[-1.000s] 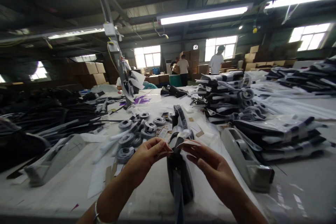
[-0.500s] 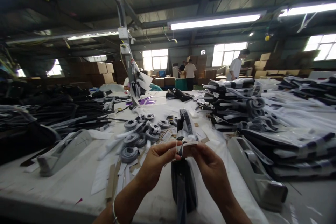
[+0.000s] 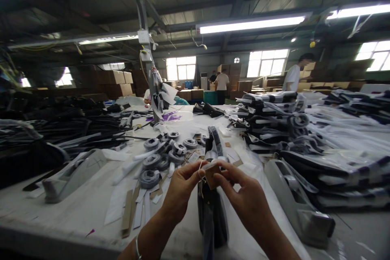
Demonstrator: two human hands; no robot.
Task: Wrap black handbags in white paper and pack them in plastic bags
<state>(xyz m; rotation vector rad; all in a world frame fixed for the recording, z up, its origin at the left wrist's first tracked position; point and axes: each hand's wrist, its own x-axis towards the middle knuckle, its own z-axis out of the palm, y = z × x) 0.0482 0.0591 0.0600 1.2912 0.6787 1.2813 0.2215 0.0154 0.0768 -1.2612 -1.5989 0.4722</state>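
A brown card hang tag (image 3: 212, 176) is pinched between the thumb and fingers of my right hand (image 3: 243, 191). My left hand (image 3: 179, 189) is closed on the tag's thin pale string (image 3: 200, 166), which loops up beside the card and dangles below. Under both hands a black bag (image 3: 213, 215) lies on the table, its near part in view between my wrists. Beyond my fingers a strap wrapped in clear film (image 3: 216, 140) stands up from it. My hands and the tag cover the bag's middle.
Coiled straps (image 3: 150, 178) and card strips (image 3: 128, 211) lie left of the bag on the white table (image 3: 76, 215). Grey tape dispensers (image 3: 300, 203) sit on both sides. Stacked wrapped bags (image 3: 268, 118) are at right, dark goods (image 3: 91, 130) at left. People (image 3: 222, 83) stand in the background.
The tag has turned so its brown face shows, and my right fingers have shifted on it. The string now stands in a loop by my left fingers. A person at the back right moved right.
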